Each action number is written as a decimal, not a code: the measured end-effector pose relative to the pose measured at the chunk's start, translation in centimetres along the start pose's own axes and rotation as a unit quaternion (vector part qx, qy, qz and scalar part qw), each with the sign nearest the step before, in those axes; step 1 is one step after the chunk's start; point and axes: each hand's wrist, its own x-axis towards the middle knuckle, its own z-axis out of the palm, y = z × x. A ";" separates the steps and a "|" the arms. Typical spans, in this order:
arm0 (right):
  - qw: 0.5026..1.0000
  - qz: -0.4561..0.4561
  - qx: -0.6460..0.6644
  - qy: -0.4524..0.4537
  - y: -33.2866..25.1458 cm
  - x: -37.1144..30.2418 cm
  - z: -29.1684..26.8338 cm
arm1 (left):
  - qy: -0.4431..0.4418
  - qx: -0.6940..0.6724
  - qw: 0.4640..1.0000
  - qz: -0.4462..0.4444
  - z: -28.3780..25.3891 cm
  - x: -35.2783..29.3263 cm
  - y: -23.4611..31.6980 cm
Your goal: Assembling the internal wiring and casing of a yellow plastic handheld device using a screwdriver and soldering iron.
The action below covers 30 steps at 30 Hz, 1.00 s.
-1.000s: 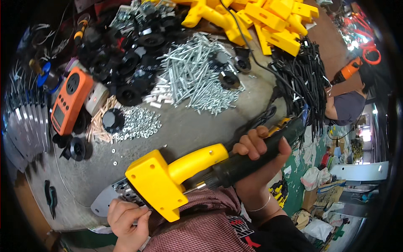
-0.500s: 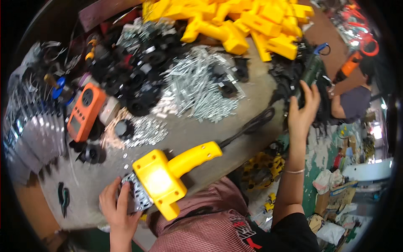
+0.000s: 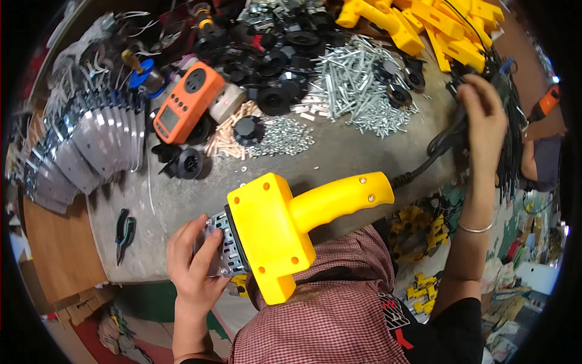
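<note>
A yellow handheld power tool with a thick side handle lies across the bench's near edge. My left hand is closed around the perforated metal plate at its left end, thumb on top. From the handle a black power cord runs up and right in a folded bundle. At the far end of this cord my right hand has its fingers curled, the tips against a black piece that looks like the cord's end. Partly behind those fingers sits a dark tool with a blue hanging ring.
Metal pins and screws are heaped on the bench, beside black round parts. An orange meter, pliers and a row of metal plates are at left. Yellow housings pile at the back; a person's arm shows at right.
My right hand has moved left from the dark green tool to the cord's end, its fingers curling. My left hand keeps its hold on the metal plate. The whole view has shifted.
</note>
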 end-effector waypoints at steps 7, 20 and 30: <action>0.900 -0.058 0.430 0.044 -10.9 4.7 6.5 | -0.011 -0.140 0.979 -0.148 -3.0 -2.5 -1.7; 0.817 -0.413 -0.028 -0.402 -23.5 2.4 17.6 | -0.052 -0.226 0.886 -0.401 -9.3 -3.5 -5.4; 0.690 -0.431 -0.296 -0.501 -27.3 3.6 25.8 | 0.077 -0.176 0.927 -0.323 -6.2 -3.9 -9.4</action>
